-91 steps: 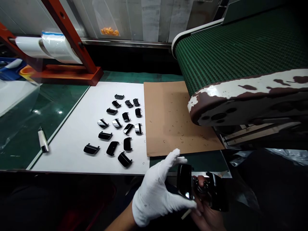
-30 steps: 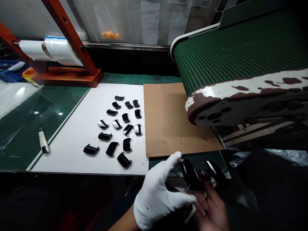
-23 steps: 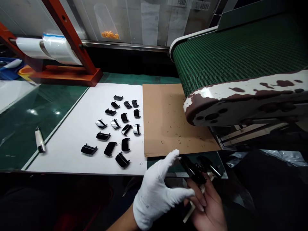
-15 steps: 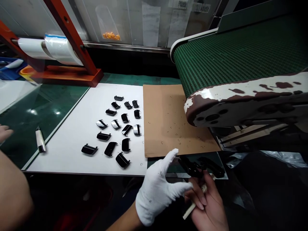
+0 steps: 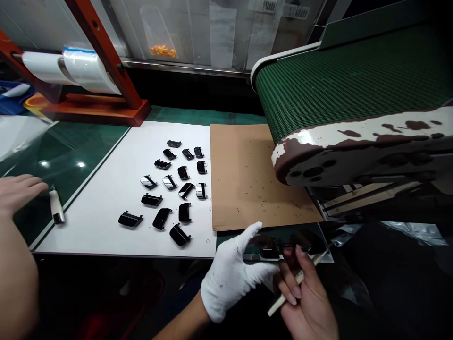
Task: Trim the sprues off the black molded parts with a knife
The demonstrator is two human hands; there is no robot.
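Note:
My left hand (image 5: 231, 278), in a white glove, pinches a glossy black plastic part (image 5: 266, 247) between thumb and forefinger, just off the table's front edge. A second black piece (image 5: 308, 241) hangs joined to it on the right. My bare right hand (image 5: 306, 302) is closed on a thin pale stick (image 5: 293, 289), whose tip lies by the joined pieces. Several matching black parts (image 5: 170, 184) are spread on a white sheet (image 5: 113, 189) further left.
A brown cardboard sheet (image 5: 247, 174) lies beside the white sheet, under the end of a green conveyor belt (image 5: 347, 80). Another person's bare hand (image 5: 19, 191) reaches in from the left beside a marker (image 5: 55, 208). A film roll (image 5: 71, 68) on an orange stand sits back left.
The black pieces have turned from upright to lying flatter between my hands. Another person's arm and hand have come in from the left, up to the marker.

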